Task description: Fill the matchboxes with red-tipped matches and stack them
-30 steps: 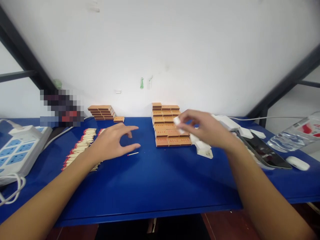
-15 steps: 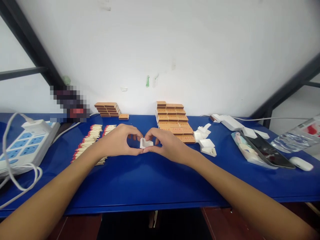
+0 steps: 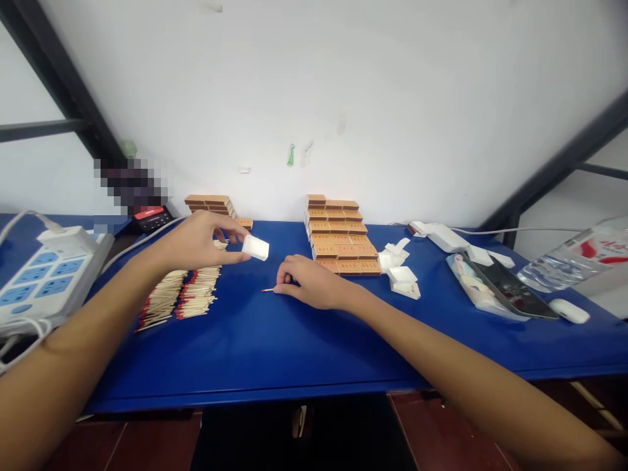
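Note:
Between the thumb and fingers of my left hand (image 3: 209, 241) is a small white matchbox tray (image 3: 256, 248), raised above the table and tilted. My right hand (image 3: 310, 282) rests low over the blue tabletop, its thumb and fingertips pinched on a red-tipped match (image 3: 267, 290) that points left. Left of the hands, two rows of red-headed matches (image 3: 199, 292) lie spread on the table, partly behind my left arm. Beyond my right hand, orange-brown matchboxes (image 3: 338, 230) are stacked in steps against the wall.
A smaller stack of matchboxes (image 3: 209, 201) stands behind my left hand. White folded card pieces (image 3: 403, 281) lie right of the big stack. Farther right are a phone (image 3: 510, 288), a white mouse (image 3: 569, 311) and a water bottle (image 3: 574, 255). A power strip (image 3: 53, 275) sits at far left.
Both hands held the white tray together. My left hand has carried it up and left, while my right hand has let go and now pinches a match on the table.

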Action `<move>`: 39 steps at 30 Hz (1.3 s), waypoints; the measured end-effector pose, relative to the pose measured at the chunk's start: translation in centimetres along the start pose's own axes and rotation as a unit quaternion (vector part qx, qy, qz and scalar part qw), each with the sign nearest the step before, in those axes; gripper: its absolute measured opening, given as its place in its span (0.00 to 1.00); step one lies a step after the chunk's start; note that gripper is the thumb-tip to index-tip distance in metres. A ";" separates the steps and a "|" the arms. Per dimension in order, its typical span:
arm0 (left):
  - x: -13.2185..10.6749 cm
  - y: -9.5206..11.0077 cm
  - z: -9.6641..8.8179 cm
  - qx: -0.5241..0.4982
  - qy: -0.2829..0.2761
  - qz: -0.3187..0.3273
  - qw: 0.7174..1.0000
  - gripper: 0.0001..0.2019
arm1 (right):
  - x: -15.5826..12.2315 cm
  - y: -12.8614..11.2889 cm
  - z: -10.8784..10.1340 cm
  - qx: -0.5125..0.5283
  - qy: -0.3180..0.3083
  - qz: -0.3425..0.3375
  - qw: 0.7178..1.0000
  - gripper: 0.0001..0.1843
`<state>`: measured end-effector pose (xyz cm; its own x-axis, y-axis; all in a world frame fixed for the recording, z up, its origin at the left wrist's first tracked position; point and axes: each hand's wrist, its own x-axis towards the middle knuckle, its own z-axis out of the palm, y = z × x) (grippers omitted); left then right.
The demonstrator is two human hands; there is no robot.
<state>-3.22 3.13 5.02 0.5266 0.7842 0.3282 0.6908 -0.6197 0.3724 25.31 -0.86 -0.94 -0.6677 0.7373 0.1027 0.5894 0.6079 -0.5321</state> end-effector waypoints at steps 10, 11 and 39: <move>-1.4 -0.7 1.3 -0.089 -0.017 0.007 0.996 0.21 | 3.1 -1.8 -1.8 -0.008 0.159 0.006 0.987 0.07; -1.4 -0.6 1.2 -0.102 -0.014 0.006 0.995 0.21 | 3.6 -1.8 -1.6 -0.017 0.161 0.000 0.987 0.07; -1.1 -3.7 0.8 -0.091 0.054 -0.044 0.993 0.23 | 6.8 -10.9 6.2 -0.153 -0.047 -0.076 0.984 0.15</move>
<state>-5.97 4.62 2.56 0.4048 0.8337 0.3755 0.6249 -0.5521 0.5520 11.53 -4.37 0.34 -0.7893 0.6093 0.0766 0.5791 0.7800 -0.2370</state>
